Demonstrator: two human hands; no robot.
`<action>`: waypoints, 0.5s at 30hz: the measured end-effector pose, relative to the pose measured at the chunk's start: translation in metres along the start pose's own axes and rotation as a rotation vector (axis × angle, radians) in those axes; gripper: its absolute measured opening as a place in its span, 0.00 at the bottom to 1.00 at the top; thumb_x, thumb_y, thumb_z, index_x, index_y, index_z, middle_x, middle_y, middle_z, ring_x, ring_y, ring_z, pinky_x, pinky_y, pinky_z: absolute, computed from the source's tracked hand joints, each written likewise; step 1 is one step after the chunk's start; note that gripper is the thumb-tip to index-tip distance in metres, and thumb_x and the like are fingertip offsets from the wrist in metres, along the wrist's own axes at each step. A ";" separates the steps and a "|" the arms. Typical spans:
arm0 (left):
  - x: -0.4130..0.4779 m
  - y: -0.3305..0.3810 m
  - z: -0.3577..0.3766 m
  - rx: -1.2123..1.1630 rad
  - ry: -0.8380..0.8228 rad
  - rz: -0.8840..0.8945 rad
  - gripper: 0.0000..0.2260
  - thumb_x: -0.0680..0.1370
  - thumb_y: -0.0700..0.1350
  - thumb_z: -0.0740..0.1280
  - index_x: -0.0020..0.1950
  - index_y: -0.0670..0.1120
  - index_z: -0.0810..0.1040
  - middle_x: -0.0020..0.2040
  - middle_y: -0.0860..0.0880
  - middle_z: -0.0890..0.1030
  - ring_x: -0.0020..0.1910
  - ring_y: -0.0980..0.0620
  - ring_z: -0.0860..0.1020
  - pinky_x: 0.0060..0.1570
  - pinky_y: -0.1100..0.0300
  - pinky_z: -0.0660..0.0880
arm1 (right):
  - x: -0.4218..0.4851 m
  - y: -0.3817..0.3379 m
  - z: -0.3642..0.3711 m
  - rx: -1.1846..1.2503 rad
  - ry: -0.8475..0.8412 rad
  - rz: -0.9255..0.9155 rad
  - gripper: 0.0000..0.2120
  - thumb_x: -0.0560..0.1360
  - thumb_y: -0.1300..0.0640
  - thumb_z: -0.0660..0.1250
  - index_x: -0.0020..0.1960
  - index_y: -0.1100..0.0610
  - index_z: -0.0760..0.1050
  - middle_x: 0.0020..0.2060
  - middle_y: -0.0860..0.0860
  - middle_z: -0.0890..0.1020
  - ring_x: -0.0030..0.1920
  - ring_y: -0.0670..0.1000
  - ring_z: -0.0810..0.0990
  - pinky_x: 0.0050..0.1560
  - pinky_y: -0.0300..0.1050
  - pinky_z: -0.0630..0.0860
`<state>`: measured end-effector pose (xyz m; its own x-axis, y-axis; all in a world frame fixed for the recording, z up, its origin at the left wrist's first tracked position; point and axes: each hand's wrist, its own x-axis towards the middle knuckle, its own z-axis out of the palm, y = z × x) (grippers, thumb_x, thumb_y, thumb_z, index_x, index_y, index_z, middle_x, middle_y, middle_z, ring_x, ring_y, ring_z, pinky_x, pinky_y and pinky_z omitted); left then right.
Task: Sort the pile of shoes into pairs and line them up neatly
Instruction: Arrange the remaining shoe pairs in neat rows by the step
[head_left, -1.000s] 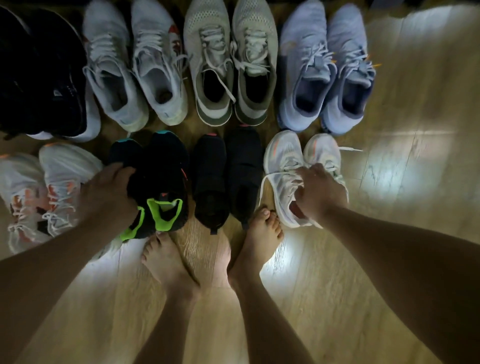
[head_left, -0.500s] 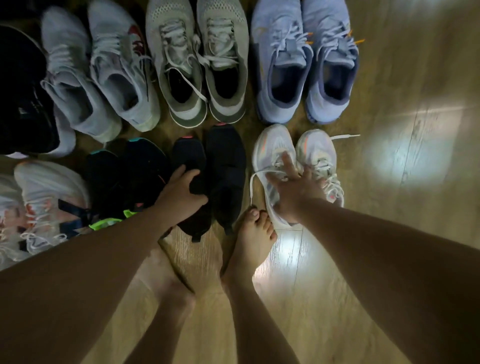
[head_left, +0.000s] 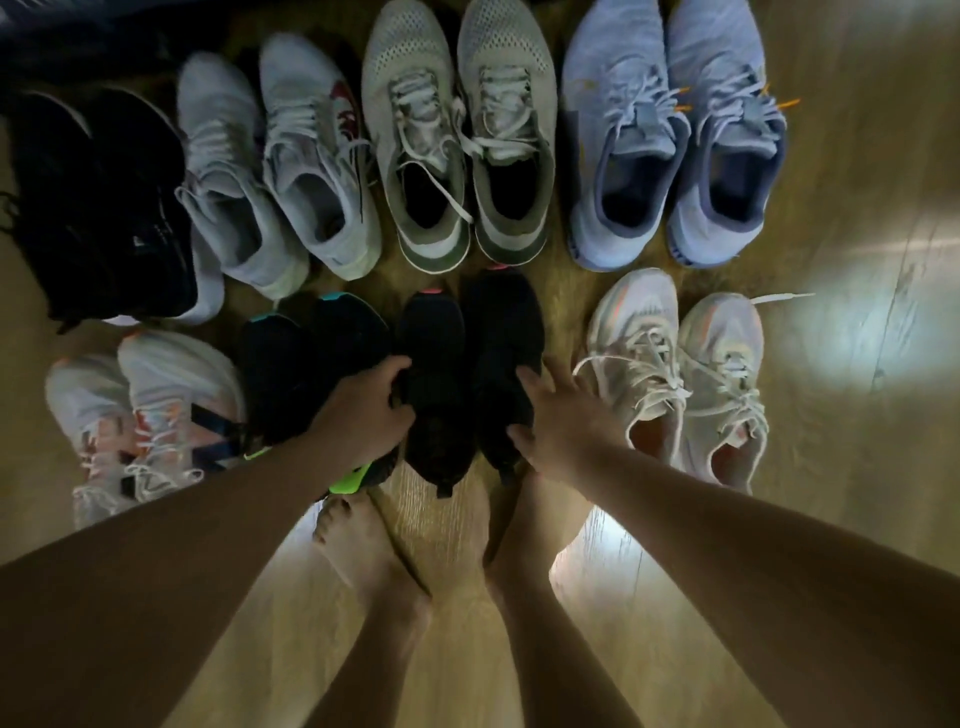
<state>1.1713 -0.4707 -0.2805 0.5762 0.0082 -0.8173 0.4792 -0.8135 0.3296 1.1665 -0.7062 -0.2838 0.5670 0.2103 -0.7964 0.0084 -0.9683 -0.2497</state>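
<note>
Sixteen shoes (head_left: 415, 130), eight pairs, stood in two rows of four pairs on a glossy wooden floor (head_left: 857, 467). Most were laced mesh or knit trainers. Second from right in the near row sat two soft, sock-shaped black shoes. The left hand (head_left: 363, 410) curled round the left black knit shoe (head_left: 434, 338). The right hand (head_left: 561, 415), fingers spread flat, pressed the right black knit shoe (head_left: 506, 332), beside a white laced pair (head_left: 675, 364).
</note>
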 end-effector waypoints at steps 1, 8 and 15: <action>0.003 0.008 0.009 0.007 -0.059 -0.021 0.30 0.77 0.44 0.67 0.77 0.52 0.60 0.66 0.45 0.75 0.62 0.45 0.76 0.59 0.54 0.74 | 0.005 -0.011 0.006 0.160 -0.068 0.090 0.42 0.76 0.39 0.64 0.79 0.48 0.44 0.77 0.56 0.55 0.72 0.63 0.64 0.69 0.57 0.67; 0.011 0.039 0.054 -0.020 -0.220 -0.125 0.41 0.72 0.44 0.66 0.79 0.60 0.46 0.79 0.53 0.52 0.74 0.39 0.58 0.72 0.47 0.60 | 0.011 -0.028 0.032 0.236 -0.072 0.294 0.45 0.75 0.60 0.64 0.78 0.41 0.38 0.58 0.59 0.78 0.57 0.62 0.78 0.57 0.60 0.77; 0.000 0.014 0.042 0.063 0.066 0.106 0.27 0.77 0.34 0.63 0.75 0.49 0.66 0.70 0.42 0.71 0.67 0.41 0.71 0.67 0.47 0.70 | -0.014 -0.005 0.008 0.327 0.182 0.349 0.28 0.72 0.68 0.61 0.70 0.53 0.66 0.58 0.63 0.77 0.59 0.66 0.76 0.49 0.49 0.75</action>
<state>1.1498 -0.5070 -0.2955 0.6646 -0.0432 -0.7460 0.3722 -0.8465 0.3806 1.1526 -0.7035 -0.2759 0.6249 -0.1729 -0.7613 -0.4482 -0.8779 -0.1685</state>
